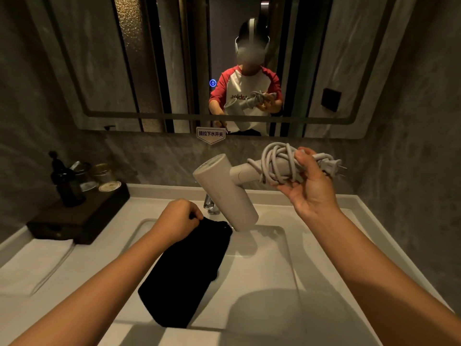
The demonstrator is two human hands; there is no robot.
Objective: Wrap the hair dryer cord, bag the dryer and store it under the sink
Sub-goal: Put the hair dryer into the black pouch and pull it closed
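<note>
From the head camera, the right hand (311, 181) is wrapped around the hair dryer (224, 191) by its handle, pinning the wound cord (277, 161) and plug (331, 166) against it, nozzle tilted down over the sink (269, 270). The left hand (177, 221) pinches the top edge of the black bag (184, 270), which hangs into the basin. I'd say the bag mouth needs pulling wide open first, then the nozzle goes in straight, cord kept pinned.

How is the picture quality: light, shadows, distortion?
Head view: dim and warm; wide-angle bends the mirror and sink edges; the black bag shows no detail; hair dryer and cord are sharp; the reflected face is blurred.
</note>
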